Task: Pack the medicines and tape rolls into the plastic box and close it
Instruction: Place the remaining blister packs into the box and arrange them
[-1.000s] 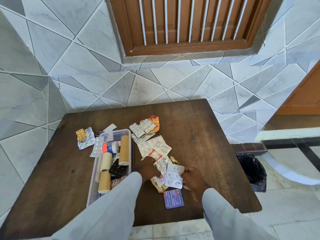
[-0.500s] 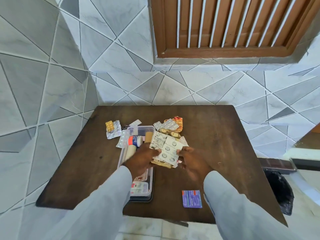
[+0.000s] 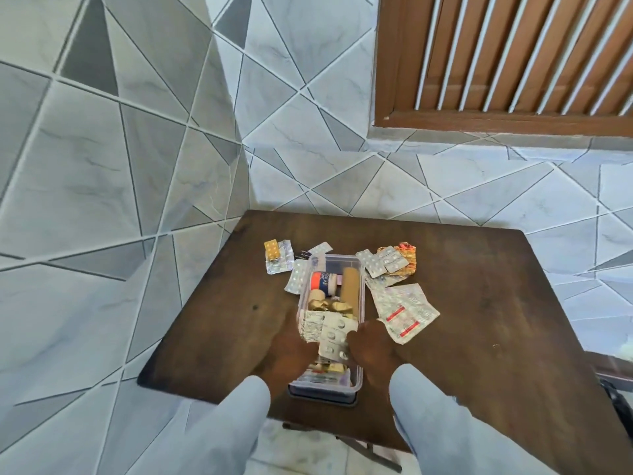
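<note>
Over the near half of the plastic box (image 3: 358,378) we have both hands low and close together, forearms in pale sleeves (image 3: 442,423) coming in from the bottom edge. Our left hand (image 3: 291,347) is blurred; its fingers curl around the left edge of a bundle of pill strips (image 3: 327,329), while our right hand (image 3: 368,346) pinches the bundle's right side, so each grip is closed on the same stack, held just above the box's contents. Further back inside the box lie a tan tape roll (image 3: 350,284), a red-and-white roll (image 3: 323,281) and some gold foil packs (image 3: 329,306). Loose on the dark tabletop (image 3: 479,320) are more strips: a white sheet with red marks (image 3: 404,311) just right of the box, a pile with orange foil (image 3: 390,262) at the far right corner, and a yellow strip on silver ones (image 3: 277,255) at the far left.
</note>
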Demonstrator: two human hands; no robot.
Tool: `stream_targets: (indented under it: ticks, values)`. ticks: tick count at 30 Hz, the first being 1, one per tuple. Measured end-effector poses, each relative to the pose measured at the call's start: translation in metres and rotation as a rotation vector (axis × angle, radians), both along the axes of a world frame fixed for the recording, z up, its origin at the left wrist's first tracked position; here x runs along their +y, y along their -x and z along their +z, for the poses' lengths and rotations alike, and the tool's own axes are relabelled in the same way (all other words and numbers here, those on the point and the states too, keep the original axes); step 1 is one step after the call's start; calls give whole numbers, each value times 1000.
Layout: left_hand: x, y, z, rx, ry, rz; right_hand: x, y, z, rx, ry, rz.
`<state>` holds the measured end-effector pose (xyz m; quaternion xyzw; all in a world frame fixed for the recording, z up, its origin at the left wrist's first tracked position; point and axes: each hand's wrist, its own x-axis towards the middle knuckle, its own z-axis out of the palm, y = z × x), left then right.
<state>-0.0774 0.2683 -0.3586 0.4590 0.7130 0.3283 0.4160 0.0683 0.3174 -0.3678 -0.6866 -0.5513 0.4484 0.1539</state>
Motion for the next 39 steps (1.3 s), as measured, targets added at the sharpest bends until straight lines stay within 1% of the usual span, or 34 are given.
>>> stream_targets:
  ticks: [3, 7, 9, 13, 15, 19, 23, 25, 27, 30, 33, 37, 39]
  values:
    - [5, 3, -11, 93, -3, -105, -4, 4, 2, -204, -86, 75]
    - [12, 10, -22, 106, 41, -228, -11, 11, 11, -350, -151, 44]
    - [15, 10, -25, 136, 59, -278, -11, 13, 18, -431, -133, 112]
    - [17, 13, -33, 163, 95, -353, -6, 17, 15, -467, -99, 141]
    - [16, 14, -32, 261, 99, -372, -6, 16, 15, -502, -86, 151]
    - [9, 11, -27, 381, 109, -462, -10, 15, 11, -587, -113, 166]
    - [8, 13, -17, 712, 52, -562, -13, 13, 5, -639, -184, 204]
    - [11, 17, -15, 907, -31, -580, -16, 12, 4, -666, -227, 223]
    - [14, 21, -21, 1043, -108, -615, -21, 12, 0, -695, -284, 238]
    - [17, 26, -30, 1107, -115, -692, -28, 12, -3, -728, -320, 288]
    - [20, 27, -32, 1171, -109, -719, -34, 6, -3, -735, -341, 362]
    - [22, 23, -34, 1218, -93, -726, -36, 5, -1, -830, -475, 619]
    - [23, 24, -32, 1246, -91, -758, -34, 8, -3, -886, -471, 729]
